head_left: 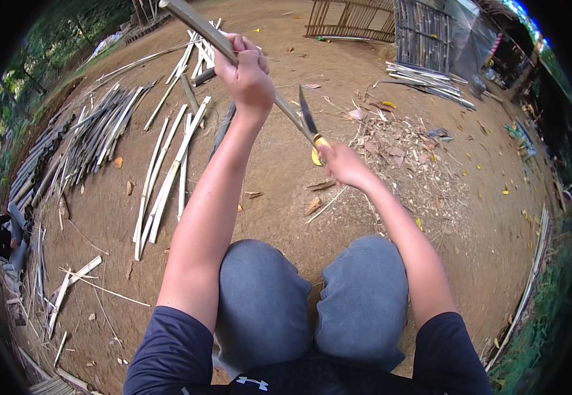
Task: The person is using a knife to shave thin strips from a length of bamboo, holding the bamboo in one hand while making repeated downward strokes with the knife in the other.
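My left hand [248, 79] is raised, its fingers wrapped round a long greenish-brown bamboo strip [197, 25]. That strip slants from the upper left down to the right, and its lower end comes close to my other hand. My right hand [344, 164] grips a knife [307, 113] by its yellowish handle. The dark, slightly curved blade points up, beside the lower end of the strip. Whether the blade touches the strip, I cannot tell. Both hands are held out in front of my bent knees [263, 289].
Pale split strips [167, 178] lie on the dirt at left, by a pile of darker bamboo pieces [105, 128]. Shavings and dry leaves [424, 171] cover the ground at right. More strips [427, 82] lie near a bamboo panel [423, 33] at the back.
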Available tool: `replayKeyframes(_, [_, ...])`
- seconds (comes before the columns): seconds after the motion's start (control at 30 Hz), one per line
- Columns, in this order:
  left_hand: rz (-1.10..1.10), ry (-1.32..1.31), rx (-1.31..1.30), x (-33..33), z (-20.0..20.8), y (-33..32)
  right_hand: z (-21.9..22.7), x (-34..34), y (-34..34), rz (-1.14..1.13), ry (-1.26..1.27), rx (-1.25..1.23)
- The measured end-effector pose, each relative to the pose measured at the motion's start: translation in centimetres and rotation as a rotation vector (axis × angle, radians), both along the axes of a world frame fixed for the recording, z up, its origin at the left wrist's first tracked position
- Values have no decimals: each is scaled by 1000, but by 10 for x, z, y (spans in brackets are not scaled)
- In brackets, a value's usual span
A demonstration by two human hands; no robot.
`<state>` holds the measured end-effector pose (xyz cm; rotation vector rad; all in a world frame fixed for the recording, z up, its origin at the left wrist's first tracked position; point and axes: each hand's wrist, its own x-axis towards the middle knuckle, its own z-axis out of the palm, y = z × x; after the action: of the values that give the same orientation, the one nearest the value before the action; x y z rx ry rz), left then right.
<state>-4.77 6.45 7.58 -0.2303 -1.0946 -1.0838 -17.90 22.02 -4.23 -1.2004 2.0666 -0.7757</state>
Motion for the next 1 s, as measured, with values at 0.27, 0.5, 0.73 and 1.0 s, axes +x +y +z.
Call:
replayKeyframes(0.27, [54,-42,59,7,-2,19,12,26,2,-205,181,-433])
replayKeyframes(0.5, [105,-46,88,-3,2,29,-26,21,10,-103,369,-35])
replayKeyframes(0.73, [62,-38,120,26,-14,26,-17,6,10,-21,-305,63])
replayKeyframes(1.0, [61,-43,122,32,-18,33,22,30,23,-159,262,-435])
